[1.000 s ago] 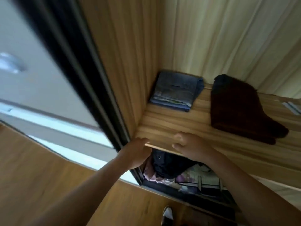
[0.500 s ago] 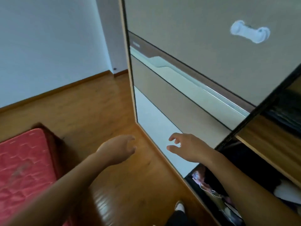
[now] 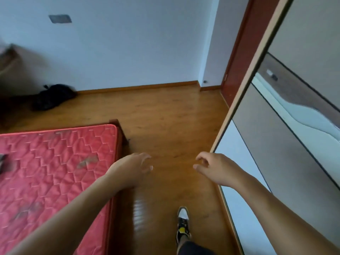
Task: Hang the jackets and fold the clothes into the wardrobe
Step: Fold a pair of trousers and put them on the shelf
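Both hands hang in the air over the wooden floor with nothing in them. My left hand (image 3: 132, 167) hovers by the corner of the red mattress (image 3: 53, 162), fingers loosely spread. My right hand (image 3: 214, 167) is level with it, fingers curled and apart, close to the wardrobe's sliding door (image 3: 287, 137) on the right. The wardrobe's shelves and the folded clothes are out of view. A small dark item (image 3: 3, 162) lies at the mattress's left edge, too blurred to identify.
A dark bag or heap of cloth (image 3: 53, 96) lies on the floor by the far wall. The wooden floor (image 3: 165, 116) runs between mattress and wardrobe. My foot in a sneaker (image 3: 183, 223) is on it. A reddish door frame (image 3: 237, 52) stands at the far right corner.
The view has swung left from the wardrobe shelf with folded clothes to the room and mattress. Both hands left the shelf edge and stay empty.
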Demonstrator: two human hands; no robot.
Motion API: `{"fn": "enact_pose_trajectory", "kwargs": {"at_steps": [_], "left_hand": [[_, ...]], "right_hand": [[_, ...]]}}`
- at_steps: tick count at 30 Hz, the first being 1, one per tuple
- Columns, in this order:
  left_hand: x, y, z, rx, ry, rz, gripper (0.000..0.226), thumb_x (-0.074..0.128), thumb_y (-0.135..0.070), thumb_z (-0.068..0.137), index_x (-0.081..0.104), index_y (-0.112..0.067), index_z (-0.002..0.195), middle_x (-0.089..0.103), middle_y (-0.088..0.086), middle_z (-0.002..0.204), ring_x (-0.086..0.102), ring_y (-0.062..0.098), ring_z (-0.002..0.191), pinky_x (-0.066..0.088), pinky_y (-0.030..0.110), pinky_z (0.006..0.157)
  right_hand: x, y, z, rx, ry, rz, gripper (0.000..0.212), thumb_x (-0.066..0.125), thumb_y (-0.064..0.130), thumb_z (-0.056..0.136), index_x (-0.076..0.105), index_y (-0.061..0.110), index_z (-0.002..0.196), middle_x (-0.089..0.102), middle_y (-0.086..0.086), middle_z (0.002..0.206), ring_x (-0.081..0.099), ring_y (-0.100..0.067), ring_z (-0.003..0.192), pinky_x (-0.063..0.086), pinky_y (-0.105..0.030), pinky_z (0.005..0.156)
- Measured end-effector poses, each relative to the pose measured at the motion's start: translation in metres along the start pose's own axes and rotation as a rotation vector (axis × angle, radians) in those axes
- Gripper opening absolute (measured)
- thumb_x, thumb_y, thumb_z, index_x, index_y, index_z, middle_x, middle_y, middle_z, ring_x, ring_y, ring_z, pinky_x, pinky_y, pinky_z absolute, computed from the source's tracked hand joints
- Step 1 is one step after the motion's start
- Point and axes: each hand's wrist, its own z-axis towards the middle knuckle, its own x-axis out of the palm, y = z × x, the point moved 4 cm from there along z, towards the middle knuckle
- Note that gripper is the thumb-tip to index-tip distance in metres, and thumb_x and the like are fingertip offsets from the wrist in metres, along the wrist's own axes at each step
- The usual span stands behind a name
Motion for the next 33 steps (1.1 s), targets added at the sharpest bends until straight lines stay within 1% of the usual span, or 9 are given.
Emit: {"fn": "enact_pose_trajectory", "kwargs": {"at_steps": [4, 8, 10, 13, 16, 21, 25, 29, 33], "left_hand": [[-0.041, 0.028, 0.050, -0.144, -0.048, -0.032, 0.050, 0.053, -0.048, 0.098, 0.048, -0.029, 0.144, 0.059, -0.001, 0.134, 0.060, 0.020, 0.118, 0.049, 0.035, 0.098], [-0.080, 0.049, 0.100, -0.219, -0.081, -0.061, 0.047, 0.051, -0.048, 0.099, 0.050, -0.029, 0.142, 0.061, -0.002, 0.130, 0.061, 0.021, 0.118, 0.050, 0.035, 0.096], [-0.098, 0.063, 0.124, -0.254, -0.107, -0.102, 0.047, 0.052, -0.047, 0.098, 0.051, -0.027, 0.141, 0.062, -0.002, 0.129, 0.061, 0.021, 0.117, 0.050, 0.037, 0.096], [-0.122, 0.088, 0.164, -0.293, -0.124, -0.127, 0.045, 0.052, -0.048, 0.097, 0.053, -0.027, 0.137, 0.063, -0.001, 0.129, 0.062, 0.022, 0.116, 0.051, 0.041, 0.096], [-0.148, 0.118, 0.210, -0.309, -0.137, -0.130, 0.043, 0.051, -0.048, 0.098, 0.054, -0.027, 0.135, 0.062, -0.001, 0.129, 0.061, 0.022, 0.114, 0.051, 0.041, 0.094], [-0.204, 0.187, 0.302, -0.305, -0.144, -0.138, 0.044, 0.051, -0.045, 0.099, 0.052, -0.027, 0.140, 0.062, 0.000, 0.133, 0.061, 0.021, 0.118, 0.050, 0.036, 0.094], [-0.259, 0.236, 0.362, -0.305, -0.125, -0.146, 0.046, 0.051, -0.044, 0.100, 0.051, -0.027, 0.142, 0.063, -0.001, 0.134, 0.059, 0.018, 0.121, 0.050, 0.034, 0.098], [-0.319, 0.284, 0.429, -0.316, -0.128, -0.126, 0.047, 0.052, -0.049, 0.099, 0.048, -0.033, 0.143, 0.062, -0.004, 0.134, 0.060, 0.016, 0.117, 0.051, 0.034, 0.095], [-0.363, 0.323, 0.490, -0.334, -0.171, -0.117, 0.046, 0.054, -0.050, 0.098, 0.051, -0.033, 0.141, 0.064, -0.006, 0.129, 0.062, 0.014, 0.111, 0.052, 0.034, 0.092]], "right_hand": [[-0.051, 0.022, 0.093, -0.086, 0.043, -0.062, 0.045, 0.050, 0.060, 0.098, 0.055, 0.034, 0.133, 0.062, 0.007, 0.130, 0.064, -0.013, 0.104, 0.058, -0.038, 0.090], [-0.099, 0.057, 0.180, -0.176, 0.051, -0.138, 0.045, 0.051, 0.058, 0.098, 0.055, 0.032, 0.135, 0.062, 0.006, 0.130, 0.063, -0.016, 0.110, 0.056, -0.038, 0.092], [-0.114, 0.077, 0.217, -0.220, 0.067, -0.168, 0.045, 0.052, 0.056, 0.099, 0.056, 0.031, 0.135, 0.062, 0.005, 0.131, 0.062, -0.017, 0.112, 0.054, -0.035, 0.092], [-0.131, 0.104, 0.274, -0.272, 0.105, -0.192, 0.044, 0.052, 0.054, 0.100, 0.055, 0.030, 0.137, 0.061, 0.004, 0.133, 0.061, -0.016, 0.113, 0.050, -0.029, 0.085], [-0.144, 0.130, 0.338, -0.304, 0.125, -0.226, 0.045, 0.051, 0.054, 0.100, 0.055, 0.030, 0.138, 0.060, 0.004, 0.134, 0.060, -0.016, 0.111, 0.042, -0.027, 0.078], [-0.165, 0.181, 0.455, -0.307, 0.092, -0.243, 0.047, 0.049, 0.061, 0.098, 0.053, 0.035, 0.137, 0.061, 0.008, 0.130, 0.063, -0.014, 0.103, 0.055, -0.035, 0.085], [-0.193, 0.226, 0.527, -0.302, 0.064, -0.227, 0.045, 0.048, 0.059, 0.099, 0.053, 0.036, 0.137, 0.059, 0.008, 0.132, 0.061, -0.012, 0.107, 0.050, -0.030, 0.078], [-0.223, 0.265, 0.602, -0.309, 0.037, -0.179, 0.046, 0.050, 0.058, 0.099, 0.051, 0.036, 0.139, 0.058, 0.005, 0.136, 0.061, -0.014, 0.108, 0.057, -0.035, 0.088], [-0.242, 0.289, 0.681, -0.310, 0.045, -0.176, 0.048, 0.049, 0.061, 0.098, 0.051, 0.037, 0.139, 0.058, 0.006, 0.138, 0.062, -0.015, 0.110, 0.058, -0.039, 0.089]]}}
